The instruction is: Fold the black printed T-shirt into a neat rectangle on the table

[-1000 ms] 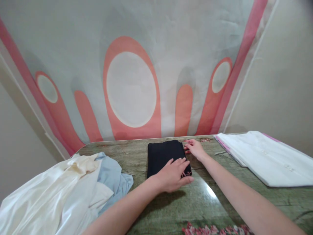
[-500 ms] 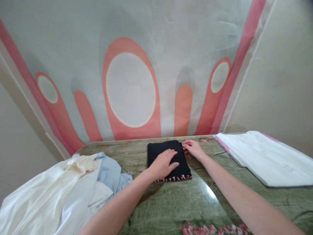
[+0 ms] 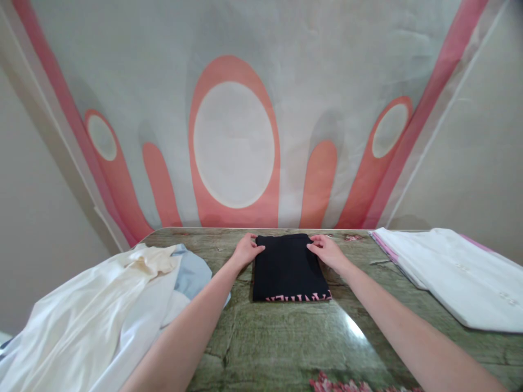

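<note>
A folded black garment [image 3: 288,268] with pink print along its near edge lies flat on the green marbled table [image 3: 286,337], near the far edge. My left hand [image 3: 245,251] rests at the garment's far left corner, fingers curled onto its edge. My right hand [image 3: 326,250] touches the far right corner, fingertips laid on the cloth. Neither hand lifts the garment.
A heap of cream and white cloth [image 3: 93,310] with a light blue piece [image 3: 192,272] lies at the left. Folded white cloth [image 3: 453,272] over a pink layer sits at the right. A grey and coral patterned sheet [image 3: 232,141] hangs behind the table.
My left hand slid off the top of the black garment, from near its front edge to the far left corner. The right hand stayed at the far right corner. The view shifted slightly.
</note>
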